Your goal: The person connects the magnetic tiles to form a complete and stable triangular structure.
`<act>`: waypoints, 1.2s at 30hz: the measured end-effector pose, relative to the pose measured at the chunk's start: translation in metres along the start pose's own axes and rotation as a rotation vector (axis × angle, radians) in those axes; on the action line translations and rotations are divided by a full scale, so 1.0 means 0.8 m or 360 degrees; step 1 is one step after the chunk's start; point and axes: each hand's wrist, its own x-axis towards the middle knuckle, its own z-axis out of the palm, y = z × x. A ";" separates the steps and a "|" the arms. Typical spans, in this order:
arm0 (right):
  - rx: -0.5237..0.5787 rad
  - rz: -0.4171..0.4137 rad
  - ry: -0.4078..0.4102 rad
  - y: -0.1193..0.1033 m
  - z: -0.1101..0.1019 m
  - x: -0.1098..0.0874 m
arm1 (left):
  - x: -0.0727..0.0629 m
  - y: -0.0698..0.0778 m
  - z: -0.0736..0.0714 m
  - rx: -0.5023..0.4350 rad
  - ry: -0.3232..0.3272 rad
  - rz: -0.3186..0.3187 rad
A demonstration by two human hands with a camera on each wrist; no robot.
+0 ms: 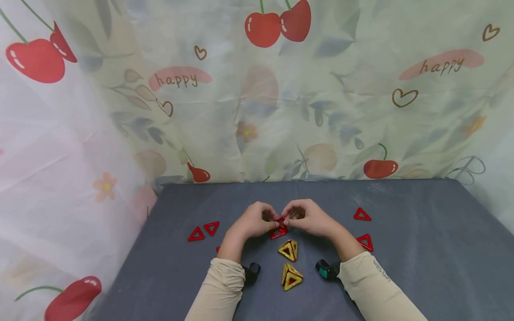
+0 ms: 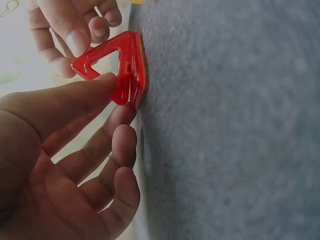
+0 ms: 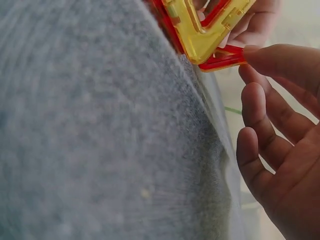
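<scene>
Near the middle of the table, both hands meet at red triangular magnetic tiles. In the left wrist view, one tilted red tile leans up from another along a shared edge low over the table. The left hand pinches it near that edge with its thumb and index finger. Opposite, the right hand pinches a red tile at its corner, its other fingers loosely bent. Close in front of the hands stands a small yellow-and-red pyramid, and a second pyramid sits nearer the body.
Two red triangle tiles lie left of the hands, and another pokes out beside the left forearm. On the right are a red tile and one partly behind the right forearm. A patterned cloth hangs behind the grey table.
</scene>
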 end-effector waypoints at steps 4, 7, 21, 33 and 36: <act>-0.0044 0.0032 -0.0013 -0.004 0.000 -0.005 | -0.002 -0.007 0.001 -0.0015 0.0007 -0.0007; -0.0081 0.0037 -0.0026 -0.007 -0.004 -0.010 | -0.004 -0.012 -0.001 -0.0016 0.0043 -0.0030; -0.0414 0.0201 0.0007 -0.019 -0.078 -0.098 | -0.006 -0.018 -0.014 -0.0025 0.0111 -0.0125; -0.0758 0.0616 0.0130 -0.001 -0.117 -0.188 | -0.002 -0.020 -0.014 -0.0025 0.0115 -0.0158; -0.0893 0.0750 0.0099 -0.001 -0.121 -0.199 | -0.004 -0.020 -0.016 -0.0037 0.0104 -0.0160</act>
